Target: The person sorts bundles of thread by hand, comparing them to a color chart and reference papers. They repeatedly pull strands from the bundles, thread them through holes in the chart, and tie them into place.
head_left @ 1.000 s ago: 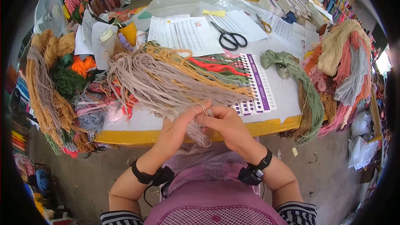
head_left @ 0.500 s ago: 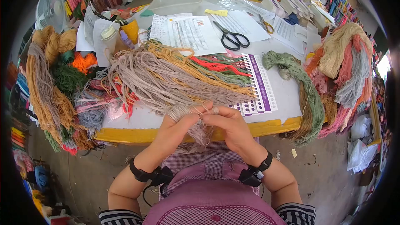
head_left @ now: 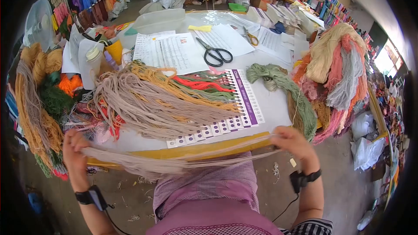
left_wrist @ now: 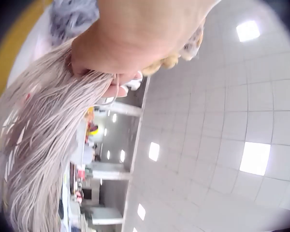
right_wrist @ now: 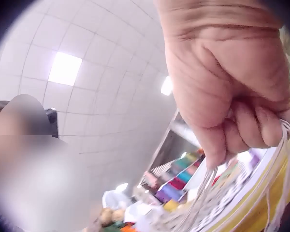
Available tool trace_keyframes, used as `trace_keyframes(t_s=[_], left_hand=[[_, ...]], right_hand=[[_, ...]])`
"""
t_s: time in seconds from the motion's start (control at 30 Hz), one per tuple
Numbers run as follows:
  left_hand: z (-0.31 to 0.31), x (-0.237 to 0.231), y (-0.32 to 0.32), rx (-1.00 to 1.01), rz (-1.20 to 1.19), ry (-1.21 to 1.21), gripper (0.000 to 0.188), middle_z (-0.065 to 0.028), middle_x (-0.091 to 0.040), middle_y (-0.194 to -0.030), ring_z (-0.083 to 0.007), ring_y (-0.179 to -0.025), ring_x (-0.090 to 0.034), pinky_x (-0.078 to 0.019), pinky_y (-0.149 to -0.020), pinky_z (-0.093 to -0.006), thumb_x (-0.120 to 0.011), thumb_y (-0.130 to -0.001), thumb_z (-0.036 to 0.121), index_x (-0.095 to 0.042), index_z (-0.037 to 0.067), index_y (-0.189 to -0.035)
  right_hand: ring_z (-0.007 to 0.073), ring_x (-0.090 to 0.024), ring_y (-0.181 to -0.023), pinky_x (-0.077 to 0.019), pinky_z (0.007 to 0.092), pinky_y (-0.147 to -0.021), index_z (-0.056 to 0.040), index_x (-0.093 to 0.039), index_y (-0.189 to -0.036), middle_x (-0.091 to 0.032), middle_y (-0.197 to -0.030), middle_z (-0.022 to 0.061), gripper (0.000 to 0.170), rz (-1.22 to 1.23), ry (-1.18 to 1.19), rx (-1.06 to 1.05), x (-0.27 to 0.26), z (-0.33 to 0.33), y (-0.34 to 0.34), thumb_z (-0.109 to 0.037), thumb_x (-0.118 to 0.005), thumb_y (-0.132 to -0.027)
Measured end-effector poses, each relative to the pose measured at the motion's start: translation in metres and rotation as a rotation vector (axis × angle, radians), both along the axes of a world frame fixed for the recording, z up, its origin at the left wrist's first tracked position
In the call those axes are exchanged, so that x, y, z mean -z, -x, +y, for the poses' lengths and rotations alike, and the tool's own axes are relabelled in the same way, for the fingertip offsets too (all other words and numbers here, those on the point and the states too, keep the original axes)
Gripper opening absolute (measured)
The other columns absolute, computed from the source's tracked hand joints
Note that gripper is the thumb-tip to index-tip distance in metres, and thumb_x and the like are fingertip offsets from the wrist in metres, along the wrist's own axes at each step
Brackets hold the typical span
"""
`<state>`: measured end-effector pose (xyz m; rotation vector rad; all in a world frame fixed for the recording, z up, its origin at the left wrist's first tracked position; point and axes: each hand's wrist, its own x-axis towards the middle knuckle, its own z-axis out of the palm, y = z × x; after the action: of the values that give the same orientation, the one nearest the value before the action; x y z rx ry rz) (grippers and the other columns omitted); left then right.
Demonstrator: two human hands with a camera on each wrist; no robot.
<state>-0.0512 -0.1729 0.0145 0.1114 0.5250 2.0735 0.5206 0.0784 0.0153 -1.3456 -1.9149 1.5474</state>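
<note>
Pale thread is held stretched between two hands.
The hank [head_left: 143, 162] is gripped at one end by the curled fingers of the left hand [head_left: 75, 150]; strands are pinched in those of the right hand [head_left: 296, 143], before the yellow edge [head_left: 209, 147] of the surface [head_left: 276, 104].

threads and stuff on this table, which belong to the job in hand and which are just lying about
Likely in the job:
beige strands, held by left hand and right hand
purple-striped punched cards

Apparently lying about:
black scissors
plastic tray
green skein
</note>
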Motion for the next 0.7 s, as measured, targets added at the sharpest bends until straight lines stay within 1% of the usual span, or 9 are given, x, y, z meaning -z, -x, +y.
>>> trace_keyframes(t_s=[0.13, 0.23, 0.3, 0.37, 0.4, 0.47, 0.5, 0.57, 0.7], left_hand=[[-0.069, 0.015, 0.065, -0.127, 0.098, 0.006, 0.021, 0.0046, -0.030, -0.056, -0.0056, -0.044, -0.025, -0.0285, -0.041, -0.0193, -0.046, -0.099, 0.017, -0.048, 0.007, -0.081], [-0.111, 0.030, 0.103, -0.440, 0.247, 0.163, 0.025, 0.0053, -0.030, -0.055, -0.0047, -0.042, -0.022, -0.0243, -0.037, -0.0183, -0.046, -0.101, 0.023, -0.051, 0.010, -0.080], [-0.134, 0.031, 0.114, -0.495, 0.299, 0.229, 0.025, 0.0057, -0.031, -0.055, -0.0046, -0.042, -0.022, -0.0248, -0.037, -0.0187, -0.048, -0.100, 0.025, -0.051, 0.011, -0.080], [-0.151, 0.028, 0.123, -0.677, 0.454, 0.438, 0.022, 0.0076, -0.032, -0.054, -0.0038, -0.043, -0.023, -0.0274, -0.039, -0.0192, -0.054, -0.096, 0.028, -0.052, 0.013, -0.080], [-0.156, 0.023, 0.122, -0.678, 0.452, 0.438, 0.022, 0.0076, -0.032, -0.054, -0.0038, -0.043, -0.023, -0.0274, -0.039, -0.0192, -0.054, -0.096, 0.028, -0.052, 0.013, -0.080], [-0.166, 0.016, 0.117, -0.793, 0.688, 0.642, 0.017, 0.0071, -0.038, -0.059, -0.0032, -0.047, -0.030, -0.0316, -0.042, -0.0186, -0.055, -0.096, 0.027, -0.056, 0.013, -0.086], [-0.154, 0.014, 0.108, -0.876, 0.618, 0.652, 0.019, 0.0040, -0.052, -0.073, -0.0039, -0.053, -0.038, -0.0344, -0.044, -0.0181, -0.053, -0.097, 0.029, -0.059, 0.012, -0.103], [-0.134, 0.010, 0.085, -0.553, 0.661, 0.411, 0.036, -0.0023, -0.062, -0.092, -0.0043, -0.060, -0.047, -0.0373, -0.044, -0.0162, -0.051, -0.099, 0.033, -0.055, 0.009, -0.125], [-0.021, -0.050, -0.076, -0.003, 0.782, 0.227, 0.050, -0.0053, -0.066, -0.095, -0.0039, -0.062, -0.055, -0.0407, -0.041, -0.0127, -0.051, -0.099, 0.034, -0.045, 0.004, -0.139]], right_hand=[[0.0030, -0.045, -0.058, -0.0351, 0.0196, -0.051, -0.0096, -0.065, -0.088, -0.052, -0.070, -0.0077, 0.012, 0.089, -0.048, 0.261, -0.002, 0.027, -0.109, -0.021, -0.068, -0.087], [0.0031, -0.042, -0.051, -0.0291, 0.0192, -0.045, -0.0094, -0.066, -0.085, -0.049, -0.064, -0.0080, 0.010, 0.098, -0.139, 0.514, -0.004, 0.039, -0.175, -0.020, -0.068, -0.086], [0.0054, -0.046, -0.053, -0.0337, 0.0219, -0.047, -0.0073, -0.069, -0.083, -0.054, -0.062, -0.0058, 0.011, -0.210, -0.353, 0.775, -0.007, 0.044, -0.212, -0.017, -0.066, -0.086], [0.0086, -0.047, -0.055, -0.0366, 0.0259, -0.050, -0.0043, -0.070, -0.082, -0.054, -0.061, -0.0042, 0.015, -0.425, -0.927, 0.795, 0.044, 0.076, -0.321, -0.019, -0.066, -0.086], [0.0086, -0.047, -0.055, -0.0366, 0.0259, -0.050, -0.0043, -0.070, -0.082, -0.054, -0.061, -0.0042, 0.015, -0.425, -0.929, 0.794, 0.042, 0.069, -0.330, -0.019, -0.066, -0.086], [0.0090, -0.044, -0.054, -0.0369, 0.0246, -0.053, -0.0025, -0.067, -0.082, -0.048, -0.059, -0.0051, 0.020, -0.863, -1.073, 1.133, 0.031, 0.060, -0.343, -0.022, -0.063, -0.085], [0.0090, -0.044, -0.054, -0.0369, 0.0246, -0.053, -0.0025, -0.067, -0.082, -0.048, -0.059, -0.0051, 0.020, -0.862, -1.075, 1.126, 0.031, 0.066, -0.346, -0.022, -0.063, -0.085], [0.0109, -0.046, -0.057, -0.0380, 0.0255, -0.055, -0.0038, -0.066, -0.084, -0.052, -0.065, -0.0044, 0.017, -0.195, -0.988, 1.033, 0.033, 0.081, -0.348, -0.020, -0.060, -0.087], [0.0065, -0.052, -0.073, -0.0413, 0.0222, -0.065, -0.0046, -0.062, -0.090, -0.059, -0.083, -0.0006, 0.016, 0.274, -0.742, 0.864, -0.004, 0.055, -0.174, -0.019, -0.059, -0.095]])
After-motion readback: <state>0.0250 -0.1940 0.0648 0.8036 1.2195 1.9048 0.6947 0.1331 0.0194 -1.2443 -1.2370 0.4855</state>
